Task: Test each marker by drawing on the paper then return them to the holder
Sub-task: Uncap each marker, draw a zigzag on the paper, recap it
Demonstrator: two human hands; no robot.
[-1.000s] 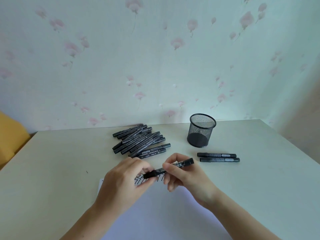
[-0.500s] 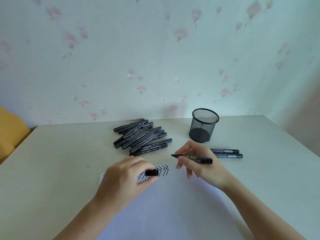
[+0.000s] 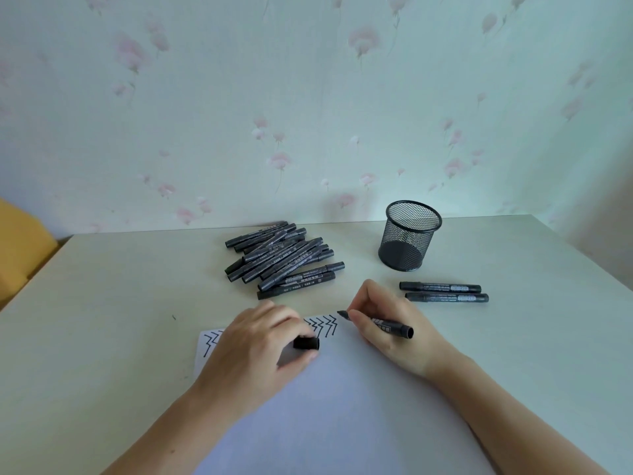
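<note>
My right hand (image 3: 390, 332) grips an uncapped black marker (image 3: 388, 325), its tip pointing left at the top edge of the white paper (image 3: 342, 406), just right of a row of black zigzag marks (image 3: 323, 325). My left hand (image 3: 253, 354) rests on the paper and pinches the marker's black cap (image 3: 306, 343). A pile of several black markers (image 3: 284, 258) lies behind the paper. Two more markers (image 3: 443, 292) lie side by side to the right. The black mesh holder (image 3: 409, 234) stands upright behind them and looks empty.
The pale table (image 3: 102, 320) runs back to a floral-papered wall. A yellow object (image 3: 20, 248) sits beyond the table's left edge. A small dark mark (image 3: 174, 317) shows on the tabletop left of the paper.
My hands pulled the cap off the marker. The left hand took the cap down to the paper, and the right hand turned the marker and brought its tip to the paper beside the zigzags.
</note>
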